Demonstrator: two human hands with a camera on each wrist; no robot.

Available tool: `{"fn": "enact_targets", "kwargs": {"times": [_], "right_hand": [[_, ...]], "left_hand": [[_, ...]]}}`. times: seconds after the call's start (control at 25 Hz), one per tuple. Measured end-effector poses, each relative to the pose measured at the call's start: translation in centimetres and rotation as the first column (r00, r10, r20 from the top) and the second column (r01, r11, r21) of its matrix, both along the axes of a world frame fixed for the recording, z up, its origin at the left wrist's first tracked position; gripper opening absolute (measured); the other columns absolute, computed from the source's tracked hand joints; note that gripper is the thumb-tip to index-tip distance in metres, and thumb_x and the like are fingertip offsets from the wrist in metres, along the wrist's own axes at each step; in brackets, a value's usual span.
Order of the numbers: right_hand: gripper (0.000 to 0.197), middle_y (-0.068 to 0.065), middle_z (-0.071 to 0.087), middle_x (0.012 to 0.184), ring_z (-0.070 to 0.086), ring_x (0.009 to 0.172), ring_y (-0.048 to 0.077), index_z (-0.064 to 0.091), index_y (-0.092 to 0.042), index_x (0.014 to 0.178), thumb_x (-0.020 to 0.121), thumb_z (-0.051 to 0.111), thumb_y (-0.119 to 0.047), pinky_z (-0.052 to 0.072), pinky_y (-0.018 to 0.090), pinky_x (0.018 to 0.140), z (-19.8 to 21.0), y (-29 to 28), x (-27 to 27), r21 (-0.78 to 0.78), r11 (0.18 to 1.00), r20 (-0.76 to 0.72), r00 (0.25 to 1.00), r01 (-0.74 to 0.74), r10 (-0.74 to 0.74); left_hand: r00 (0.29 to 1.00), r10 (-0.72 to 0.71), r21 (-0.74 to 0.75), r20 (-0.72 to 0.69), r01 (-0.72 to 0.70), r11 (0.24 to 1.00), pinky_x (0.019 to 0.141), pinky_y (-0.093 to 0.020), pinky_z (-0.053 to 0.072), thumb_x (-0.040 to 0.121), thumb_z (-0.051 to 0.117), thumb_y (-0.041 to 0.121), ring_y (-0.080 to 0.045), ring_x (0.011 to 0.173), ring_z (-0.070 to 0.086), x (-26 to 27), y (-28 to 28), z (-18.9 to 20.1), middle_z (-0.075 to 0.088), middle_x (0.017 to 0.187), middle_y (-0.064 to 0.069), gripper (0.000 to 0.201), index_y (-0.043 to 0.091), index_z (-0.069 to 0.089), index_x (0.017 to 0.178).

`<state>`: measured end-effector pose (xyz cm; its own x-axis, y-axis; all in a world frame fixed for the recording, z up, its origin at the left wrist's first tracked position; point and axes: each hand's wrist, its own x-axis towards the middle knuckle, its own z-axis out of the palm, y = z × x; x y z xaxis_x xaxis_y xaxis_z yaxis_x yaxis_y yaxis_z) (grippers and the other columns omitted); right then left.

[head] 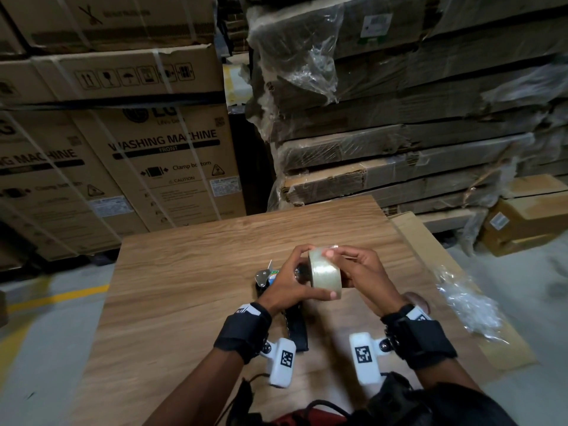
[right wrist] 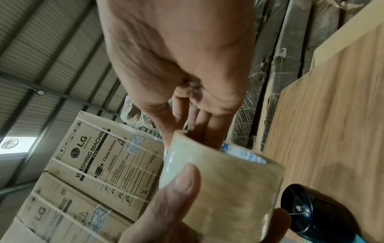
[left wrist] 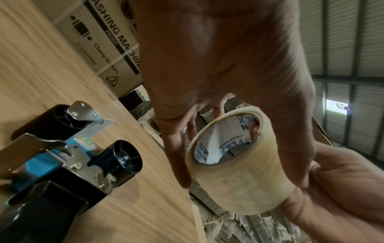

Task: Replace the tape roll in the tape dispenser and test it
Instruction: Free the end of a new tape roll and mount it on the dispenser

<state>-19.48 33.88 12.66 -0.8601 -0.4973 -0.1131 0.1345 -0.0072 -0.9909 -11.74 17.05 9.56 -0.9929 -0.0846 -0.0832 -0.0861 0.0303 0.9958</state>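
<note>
1. Two stacks of brown cardboard cartons (head: 129, 167) and plastic-wrapped flat boxes (head: 399, 124) wall in the far side, so open room lies only on our near side and to the flanks.
2. Our wood-grain surface (head: 190, 272) is bare on its left half; its right edge runs over a cardboard sheet, where a crumpled clear plastic wrap (head: 470, 305) lies.
3. On the surface, just below our hands, the black-and-metal hand-held tape dispenser (left wrist: 62, 157) lies on its side with its black spindle hub (left wrist: 124, 157) bare and pointing up. We judge it was laid so to let a roll drop straight on.
4. Our left hand (head: 292, 284) grips the roll, thumb across the near rim and fingertips over the top.
5. Our right hand (head: 362, 272) holds the same roll from the other side, fingers reaching into the core, probably to turn it and hunt for the loose end.
6. Held above the dispenser and clear of the surface, the clear packing tape roll with blue-printed white core (head: 325, 276) is not yet mounted. Its path down to the hub looks unobstructed, though the toothed blade end sits close.
</note>
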Motion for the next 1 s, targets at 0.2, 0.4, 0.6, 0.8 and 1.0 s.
{"fn": "enact_targets", "kwargs": {"times": [0.2,0.4,0.6,0.8,1.0], "right_hand": [[0.043,0.014,0.08,0.092,0.076,0.083,0.028,0.081,-0.01,0.094,0.1,0.057,-0.045,0.059,0.036,0.071,0.3,-0.5,0.4,0.066,0.994,-0.007,0.996,0.09,-0.09],[0.027,0.031,0.072,0.098,0.07,0.085,0.027,0.071,-0.032,0.12,0.1,0.052,-0.035,0.053,0.039,0.077,-0.3,0.0,-0.4,0.057,0.998,0.096,0.995,-0.039,0.033],[0.078,0.021,0.078,0.104,0.072,0.094,0.028,0.051,-0.037,0.139,0.075,0.082,-0.004,0.053,0.041,0.091,-1.0,0.5,-0.3,0.091,0.979,-0.022,0.983,-0.181,0.184],[0.082,0.012,0.08,0.101,0.075,0.089,0.021,0.043,-0.03,0.146,0.082,0.077,0.007,0.055,0.039,0.088,-1.4,0.3,-0.3,0.139,0.964,-0.027,0.972,-0.226,0.232],[0.08,0.013,0.08,0.1,0.076,0.085,0.019,0.038,-0.027,0.148,0.086,0.073,0.009,0.058,0.028,0.073,-0.8,1.0,-0.7,0.142,0.938,-0.019,0.947,-0.316,0.321]], "left_hand": [[0.997,-0.017,-0.031,-0.071,0.015,0.999,0.092,-0.034,0.058,0.074,0.09,0.018,-0.016,0.107,0.068,-0.9,0.5,0.6,0.068,0.121,-0.004,0.056,0.019,0.063,0.123],[0.988,0.126,-0.013,-0.088,-0.128,0.992,0.082,-0.027,0.056,0.084,0.082,0.016,-0.009,0.09,0.068,-1.4,-0.2,1.0,0.074,0.102,-0.006,0.025,0.006,0.074,0.105],[0.976,0.135,-0.178,-0.173,-0.166,0.97,0.078,-0.027,0.057,0.083,0.082,0.014,-0.018,0.085,0.073,-1.9,-1.0,1.2,0.078,0.09,-0.006,0.01,0.006,0.079,0.088],[0.988,0.115,-0.357,-0.099,-0.143,0.923,0.061,-0.018,0.053,0.085,0.08,0.017,-0.018,0.07,0.072,-2.3,-1.4,1.6,0.078,0.08,-0.003,0.006,0.012,0.08,0.087],[0.992,0.015,0.034,0.122,-0.019,0.999,0.058,-0.026,0.049,0.092,0.071,0.013,-0.013,0.057,0.06,-2.0,-2.5,0.8,0.064,0.079,-0.013,0.008,0.007,0.072,0.087]]}}
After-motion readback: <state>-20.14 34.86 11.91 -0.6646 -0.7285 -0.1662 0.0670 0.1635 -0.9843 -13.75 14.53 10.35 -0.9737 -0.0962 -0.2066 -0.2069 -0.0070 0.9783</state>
